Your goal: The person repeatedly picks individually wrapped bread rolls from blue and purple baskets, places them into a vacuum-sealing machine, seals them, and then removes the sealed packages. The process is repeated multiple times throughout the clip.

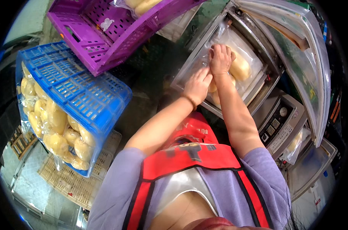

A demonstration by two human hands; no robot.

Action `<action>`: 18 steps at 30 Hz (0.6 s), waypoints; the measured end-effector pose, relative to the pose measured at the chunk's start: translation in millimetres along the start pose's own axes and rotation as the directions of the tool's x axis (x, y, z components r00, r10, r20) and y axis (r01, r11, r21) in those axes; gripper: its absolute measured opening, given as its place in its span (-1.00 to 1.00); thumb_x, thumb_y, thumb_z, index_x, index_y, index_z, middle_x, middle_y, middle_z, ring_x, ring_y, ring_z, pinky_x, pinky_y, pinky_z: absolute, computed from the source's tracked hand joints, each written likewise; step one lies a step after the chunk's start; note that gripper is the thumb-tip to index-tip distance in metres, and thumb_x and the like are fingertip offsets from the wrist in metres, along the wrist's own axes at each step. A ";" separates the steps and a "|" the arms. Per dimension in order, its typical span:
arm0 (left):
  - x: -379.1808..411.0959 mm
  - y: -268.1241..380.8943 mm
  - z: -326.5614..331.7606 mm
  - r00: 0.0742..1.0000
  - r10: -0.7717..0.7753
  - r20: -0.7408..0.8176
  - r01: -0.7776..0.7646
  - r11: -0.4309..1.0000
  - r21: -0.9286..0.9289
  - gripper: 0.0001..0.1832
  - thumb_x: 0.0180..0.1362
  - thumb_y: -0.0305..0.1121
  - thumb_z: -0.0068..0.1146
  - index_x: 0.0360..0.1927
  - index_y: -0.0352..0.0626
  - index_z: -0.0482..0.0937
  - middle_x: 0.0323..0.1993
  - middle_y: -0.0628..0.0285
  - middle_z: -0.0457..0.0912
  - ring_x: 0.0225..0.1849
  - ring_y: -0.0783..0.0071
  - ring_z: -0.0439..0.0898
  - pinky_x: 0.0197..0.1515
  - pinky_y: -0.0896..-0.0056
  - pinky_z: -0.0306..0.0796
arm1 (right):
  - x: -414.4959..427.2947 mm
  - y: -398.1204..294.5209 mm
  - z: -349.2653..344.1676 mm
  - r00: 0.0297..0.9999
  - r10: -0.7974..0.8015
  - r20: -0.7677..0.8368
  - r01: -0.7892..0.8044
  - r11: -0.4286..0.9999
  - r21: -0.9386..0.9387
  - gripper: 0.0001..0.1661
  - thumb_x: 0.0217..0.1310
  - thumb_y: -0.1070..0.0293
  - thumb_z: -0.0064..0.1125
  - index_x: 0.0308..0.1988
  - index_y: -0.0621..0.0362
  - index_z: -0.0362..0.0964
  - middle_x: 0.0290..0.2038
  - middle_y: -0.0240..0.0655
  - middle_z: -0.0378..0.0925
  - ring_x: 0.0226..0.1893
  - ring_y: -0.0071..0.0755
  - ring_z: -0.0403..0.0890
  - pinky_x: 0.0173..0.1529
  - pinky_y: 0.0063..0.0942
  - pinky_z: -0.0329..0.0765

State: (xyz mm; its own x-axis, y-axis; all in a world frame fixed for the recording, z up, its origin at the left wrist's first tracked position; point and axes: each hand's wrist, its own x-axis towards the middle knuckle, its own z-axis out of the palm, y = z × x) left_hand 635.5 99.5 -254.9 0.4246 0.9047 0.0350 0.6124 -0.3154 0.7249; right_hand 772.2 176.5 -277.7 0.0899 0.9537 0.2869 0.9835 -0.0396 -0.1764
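A clear plastic bag [253, 61] of pale yellow peeled vegetables [240, 67] lies in the open chamber of a vacuum packing machine [277, 115]. My right hand [220, 59] is on the bag, its fingers bent over the plastic beside the upper piece. Just below and to the left, my left hand [197, 84] rests on the film with its fingers stretched towards my right wrist; whether they pinch the film is hidden. Under my forearms, more pale pieces are partly covered. The machine's clear lid [300, 67] stands raised on the right.
To the left, a tilted blue plastic crate [84, 92] holds several bagged pale vegetables [57, 123]. A purple crate [110, 43] with another bag [143, 6] overhangs it. A beige woven-pattern crate [73, 181] lies lower left. Another bag [295, 146] is by the machine's control panel [277, 118].
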 end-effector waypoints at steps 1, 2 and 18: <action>9.1 -5.6 9.6 0.999 0.031 -0.021 -0.028 0.991 0.130 -0.63 0.08 -0.36 0.05 -0.03 -0.27 0.48 0.12 -0.05 0.41 0.12 0.02 0.40 0.16 0.14 0.28 | -0.6 2.9 3.1 0.999 -0.048 -0.024 0.048 0.999 0.007 -0.90 0.00 0.25 0.18 -0.38 -0.09 0.45 -0.31 -0.50 0.48 -0.20 -0.35 0.46 -0.01 -0.27 0.23; 12.5 -10.6 16.5 0.997 0.064 -0.038 -0.052 0.965 0.258 -0.58 0.06 -0.37 0.05 0.03 -0.29 0.45 0.20 -0.07 0.34 0.21 0.00 0.33 0.23 0.12 0.21 | -0.4 5.4 3.8 0.995 -0.093 -0.021 0.094 0.995 0.024 -0.89 -0.01 0.26 0.17 -0.36 -0.11 0.46 -0.29 -0.51 0.48 -0.18 -0.36 0.46 0.01 -0.27 0.23; -19.3 8.3 6.3 0.907 -0.418 0.046 0.417 0.908 0.033 -0.17 -0.02 -0.29 0.27 0.27 -0.44 0.11 0.31 -0.23 0.10 0.32 -0.12 0.13 0.34 0.08 0.02 | 6.7 4.1 -2.4 0.970 -0.175 0.168 0.190 0.979 -0.076 -0.75 0.04 0.26 0.11 -0.19 -0.22 0.47 -0.19 -0.53 0.43 -0.01 -0.41 0.38 0.20 -0.08 0.09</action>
State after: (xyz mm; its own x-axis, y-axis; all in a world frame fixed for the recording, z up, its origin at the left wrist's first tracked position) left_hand 636.5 77.6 -253.8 0.1598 0.9394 -0.3034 0.7555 0.0814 0.6500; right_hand 777.3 182.1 -274.3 -0.1112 0.9822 0.1512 0.9917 0.1195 -0.0470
